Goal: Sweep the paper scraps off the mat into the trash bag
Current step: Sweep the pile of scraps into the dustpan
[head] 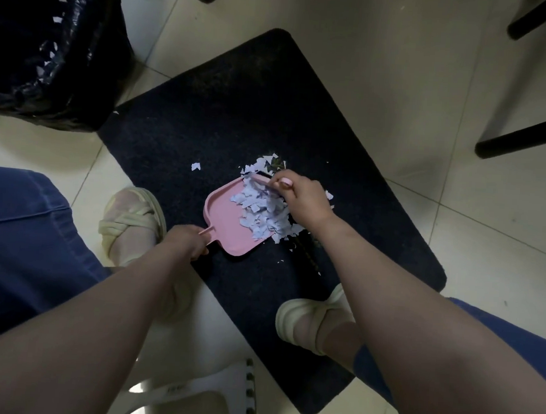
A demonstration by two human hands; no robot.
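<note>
Perhaps a home or small office: cream floor tiles [385, 69], dark mat [239, 108], black furniture legs [525, 139], plastic stool [174, 392].

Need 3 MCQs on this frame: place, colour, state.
1. Where is the trash bag relative to the mat? A. at its far-left corner B. at its right edge C. in its middle
2. Colour of the dustpan? A. blue B. pink C. green
3. What is the left hand doing? A. resting open B. gripping the dustpan handle C. holding the bag
Key: 1A, bag stands by that corner; 2B, tray is pink; 3B, it curls round the handle while the right hand sweeps paper scraps in with a brush.
</note>
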